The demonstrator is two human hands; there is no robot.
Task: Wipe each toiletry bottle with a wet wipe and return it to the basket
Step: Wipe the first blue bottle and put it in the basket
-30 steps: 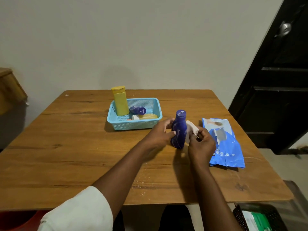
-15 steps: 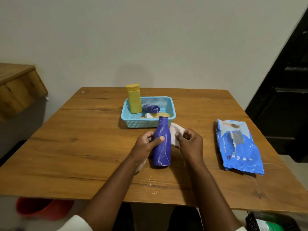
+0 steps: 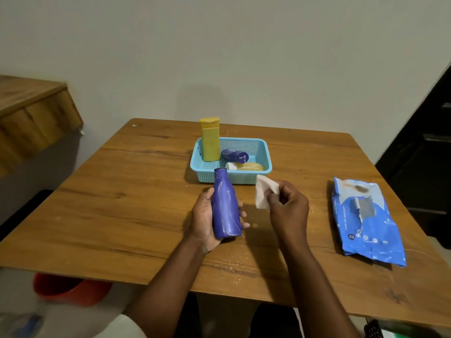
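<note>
My left hand point(image 3: 203, 217) grips a tall blue bottle point(image 3: 224, 206) above the table, neck pointing away from me. My right hand point(image 3: 289, 211) pinches a crumpled white wet wipe point(image 3: 264, 195), held a little to the right of the bottle and not touching it. Behind them stands the light blue basket point(image 3: 264, 147). Inside it a yellow bottle point(image 3: 210, 140) stands upright at the left, a small dark blue bottle point(image 3: 234, 155) lies on its side, and a yellow bottle with a white cap point(image 3: 246, 166) lies along the front.
A blue pack of wet wipes point(image 3: 366, 219) lies flat on the right of the wooden table point(image 3: 122, 203). A red bucket point(image 3: 68, 289) sits on the floor under the table's left front edge. A dark door point(image 3: 429, 154) is at the right, a wooden shelf point(image 3: 31, 118) at the left.
The wipe has come off the bottle; my right hand moved right with it. My left hand tipped the bottle back into its palm. The view shifted left.
</note>
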